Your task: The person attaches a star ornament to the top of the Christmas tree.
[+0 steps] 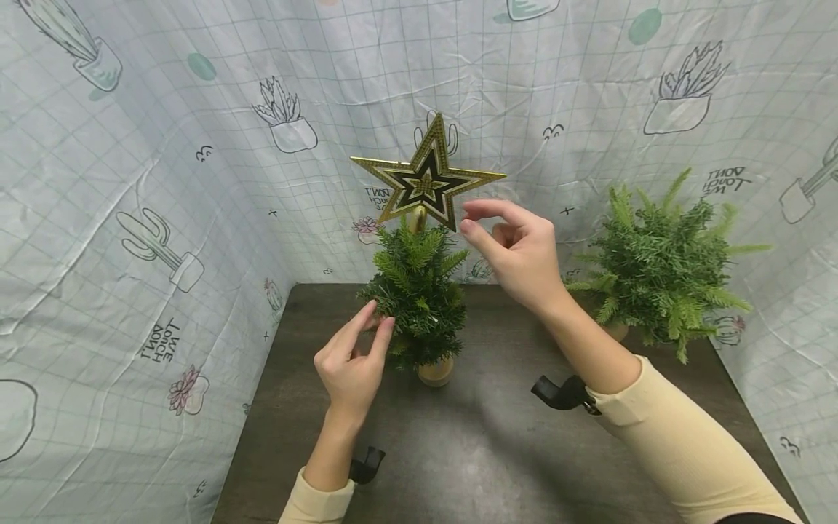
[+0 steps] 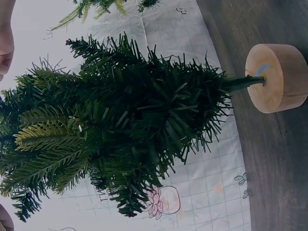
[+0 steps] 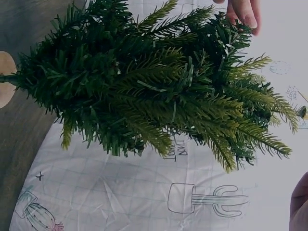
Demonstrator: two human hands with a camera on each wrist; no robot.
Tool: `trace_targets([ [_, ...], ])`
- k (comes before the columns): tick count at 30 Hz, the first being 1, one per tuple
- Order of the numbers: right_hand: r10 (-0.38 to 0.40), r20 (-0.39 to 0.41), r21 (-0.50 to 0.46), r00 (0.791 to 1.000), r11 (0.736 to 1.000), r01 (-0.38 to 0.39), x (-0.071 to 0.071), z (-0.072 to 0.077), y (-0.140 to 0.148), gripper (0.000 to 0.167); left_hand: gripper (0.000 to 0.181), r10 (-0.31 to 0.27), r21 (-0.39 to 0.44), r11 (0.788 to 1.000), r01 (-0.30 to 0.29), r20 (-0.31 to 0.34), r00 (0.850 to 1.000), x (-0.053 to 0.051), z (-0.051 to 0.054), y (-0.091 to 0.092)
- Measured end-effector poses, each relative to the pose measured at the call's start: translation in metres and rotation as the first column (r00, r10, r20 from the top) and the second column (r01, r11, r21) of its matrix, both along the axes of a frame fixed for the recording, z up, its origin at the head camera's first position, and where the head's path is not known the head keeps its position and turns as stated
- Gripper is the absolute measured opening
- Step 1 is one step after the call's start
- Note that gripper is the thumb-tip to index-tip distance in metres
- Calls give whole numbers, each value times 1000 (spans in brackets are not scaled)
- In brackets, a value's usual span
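Note:
A small artificial Christmas tree point(image 1: 419, 291) stands upright on a round wooden base point(image 1: 435, 373). A gold and black star topper point(image 1: 427, 182) sits at its top, tilted slightly. My left hand point(image 1: 350, 364) is at the tree's left side, thumb and forefinger apart near the branches; whether they touch the needles I cannot tell. My right hand point(image 1: 527, 251) hovers beside the star's lower right point, thumb and forefinger bent with a gap between them, holding nothing. In the left wrist view the tree's green branches point(image 2: 144, 110) fill the middle, and its wooden base point(image 2: 267, 79) shows.
A second small artificial tree point(image 1: 668, 262) stands on the right of the dark wooden table point(image 1: 471, 451). A white curtain point(image 1: 222, 218) printed with cacti hangs around the table's back and sides. Black wrist mounts point(image 1: 559, 393) sit at both sleeves.

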State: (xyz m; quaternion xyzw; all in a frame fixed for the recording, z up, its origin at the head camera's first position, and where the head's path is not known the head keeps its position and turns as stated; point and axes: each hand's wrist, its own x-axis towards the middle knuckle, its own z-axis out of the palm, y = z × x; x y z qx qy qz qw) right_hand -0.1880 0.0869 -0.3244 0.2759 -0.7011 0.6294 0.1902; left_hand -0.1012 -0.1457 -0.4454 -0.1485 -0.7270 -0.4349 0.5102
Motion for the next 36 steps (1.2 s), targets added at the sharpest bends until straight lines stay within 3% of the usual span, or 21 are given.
trace_targets([
  [10,-68,-17,32,998,997,69,9,-13,24,22,28,-30,-37,999,26,-98,995,9,-3,11],
  [22,-130,-28,54,991,990,131,26,-34,63,22,26,-123,-106,989,106,-168,978,14,-1,34],
  [29,-192,-26,72,981,979,193,45,-44,91,29,26,-188,-145,976,164,-175,966,16,-1,53],
  [36,-213,70,-15,974,977,215,65,-60,121,26,26,-237,-157,964,214,-145,961,16,-4,67],
])
